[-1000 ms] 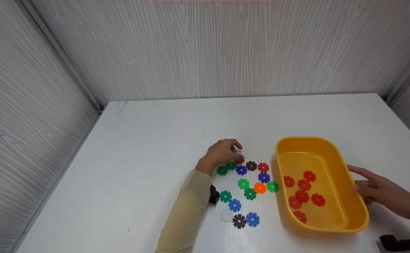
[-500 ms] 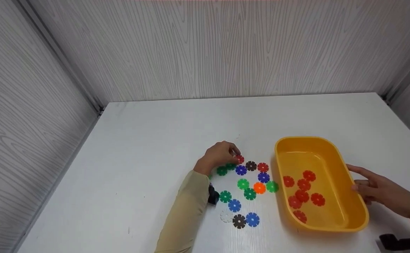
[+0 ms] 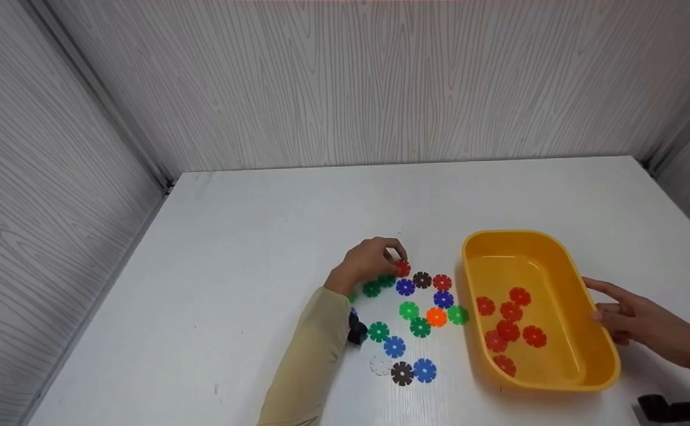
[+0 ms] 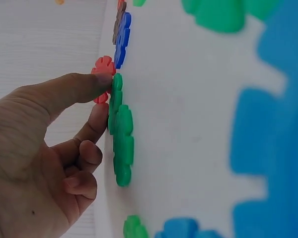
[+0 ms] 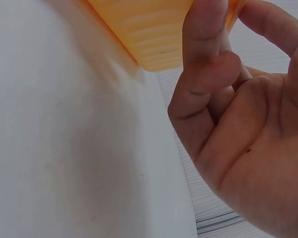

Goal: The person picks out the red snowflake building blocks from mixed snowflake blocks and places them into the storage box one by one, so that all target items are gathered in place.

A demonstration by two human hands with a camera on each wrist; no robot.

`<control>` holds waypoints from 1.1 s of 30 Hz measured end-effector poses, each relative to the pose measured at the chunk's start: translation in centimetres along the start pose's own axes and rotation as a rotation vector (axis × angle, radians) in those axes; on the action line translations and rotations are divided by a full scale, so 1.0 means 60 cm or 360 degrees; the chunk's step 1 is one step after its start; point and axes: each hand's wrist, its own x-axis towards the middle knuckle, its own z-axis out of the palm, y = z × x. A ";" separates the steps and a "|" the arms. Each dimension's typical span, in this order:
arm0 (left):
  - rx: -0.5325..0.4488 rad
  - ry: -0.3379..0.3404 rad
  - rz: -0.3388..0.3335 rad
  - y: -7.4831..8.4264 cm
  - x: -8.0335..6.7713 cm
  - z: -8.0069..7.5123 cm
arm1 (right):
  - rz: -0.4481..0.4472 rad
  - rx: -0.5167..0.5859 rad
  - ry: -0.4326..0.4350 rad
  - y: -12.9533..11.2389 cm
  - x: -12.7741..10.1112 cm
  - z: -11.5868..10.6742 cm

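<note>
My left hand (image 3: 370, 258) pinches a red notched plastic disc (image 3: 402, 268) between thumb and finger, and the disc stands tilted in the left wrist view. Just beside those fingers lie two dark green discs (image 4: 123, 145), overlapping. At the right, my right hand (image 3: 646, 324) holds the side of a yellow basin (image 3: 608, 367). Its forefinger reaches along the outer wall and its thumb touches the rim; the other fingers are curled. Inside the basin lie several red discs (image 3: 535, 336).
Between the left arm and the basin lie several loose discs, among them a brown disc (image 3: 421, 280), another red disc (image 3: 442, 282), an orange disc (image 3: 436, 317), a blue disc (image 3: 424, 371) and a clear disc (image 3: 381, 365). A wood-grain panel (image 3: 345, 83) stands behind the white table (image 3: 250, 236).
The left hand has drawn slightly left, and the red disc by its fingertips now shows more fully. The right hand and basin have stayed nearly still.
</note>
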 end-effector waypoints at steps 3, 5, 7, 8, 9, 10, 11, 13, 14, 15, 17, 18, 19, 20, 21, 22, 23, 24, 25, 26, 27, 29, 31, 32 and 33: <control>-0.0005 -0.0002 -0.0008 0.000 0.000 -0.003 | 0.0014 0.0000 0.0001 -0.001 -0.002 0.000; -0.0013 -0.0002 -0.0011 0.001 -0.001 -0.005 | 0.0016 -0.0006 0.0008 -0.002 -0.003 -0.001; -0.0034 0.0004 0.0003 0.000 -0.001 -0.007 | 0.0004 -0.0009 0.0010 -0.002 -0.004 -0.001; -0.0054 0.0010 0.0012 0.000 -0.001 -0.008 | 0.0007 -0.0010 0.0011 -0.002 -0.004 -0.002; -0.0081 0.0016 0.0025 0.001 -0.001 -0.009 | -0.0007 -0.0016 0.0009 -0.001 -0.004 -0.002; -0.0120 0.0021 0.0040 0.001 -0.001 -0.010 | -0.0015 -0.0017 0.0004 0.000 -0.004 -0.002; -0.0165 0.0028 0.0063 0.001 -0.001 -0.011 | -0.0022 -0.0015 0.0001 0.000 -0.003 -0.001; -0.0262 0.0041 0.0108 0.001 -0.001 -0.012 | -0.0034 -0.0012 -0.0008 0.002 -0.003 -0.001; -0.0311 0.0047 0.0131 0.002 -0.001 -0.013 | -0.0043 -0.0010 -0.0012 0.002 -0.002 -0.001; -0.0364 0.0055 0.0157 0.003 -0.001 -0.014 | -0.0048 -0.0009 -0.0013 0.002 -0.002 -0.001; -0.0463 0.0069 0.0209 0.004 -0.003 -0.016 | -0.0072 -0.0010 -0.0019 0.002 -0.003 -0.003; -0.0508 0.0075 0.0227 0.006 -0.004 -0.017 | -0.0092 -0.0014 -0.0024 0.002 -0.004 -0.004; -0.0552 0.0080 0.0244 0.007 -0.005 -0.017 | -0.0111 -0.0013 -0.0031 0.003 -0.004 -0.005; -0.0600 0.0079 0.0256 0.009 -0.006 -0.018 | -0.0132 -0.0014 -0.0036 0.003 -0.005 -0.006; -0.0644 0.0080 0.0260 0.010 -0.007 -0.018 | -0.0149 -0.0016 -0.0040 0.003 -0.005 -0.007; -0.0685 0.0077 0.0264 0.012 -0.008 -0.017 | -0.0162 -0.0014 -0.0044 0.004 -0.005 -0.008; -0.0724 0.0076 0.0263 0.015 -0.009 -0.016 | -0.0165 -0.0008 -0.0046 0.004 -0.005 -0.008; -0.0758 0.0073 0.0263 0.017 -0.010 -0.015 | -0.0158 -0.0004 -0.0046 0.004 -0.005 -0.008; -0.0785 0.0071 0.0261 0.021 -0.011 -0.013 | -0.0157 0.0000 -0.0046 0.004 -0.005 -0.008; -0.0813 0.0067 0.0261 0.025 -0.012 -0.011 | -0.0143 0.0002 -0.0045 0.004 -0.004 -0.007; -0.0837 0.0061 0.0266 0.031 -0.013 -0.008 | -0.0128 0.0003 -0.0043 0.004 -0.004 -0.007; -0.0872 0.0049 0.0286 0.044 -0.017 -0.002 | -0.0103 -0.0002 -0.0036 0.003 -0.003 -0.006; -0.0921 0.0024 0.0327 0.061 -0.022 0.006 | -0.0084 -0.0019 -0.0022 0.002 -0.002 -0.006; -0.0954 0.0002 0.0352 0.070 -0.024 0.011 | -0.0066 -0.0026 -0.0013 0.002 -0.002 -0.005; -0.0976 -0.0021 0.0377 0.079 -0.028 0.016 | -0.0058 -0.0034 -0.0005 0.001 -0.002 -0.005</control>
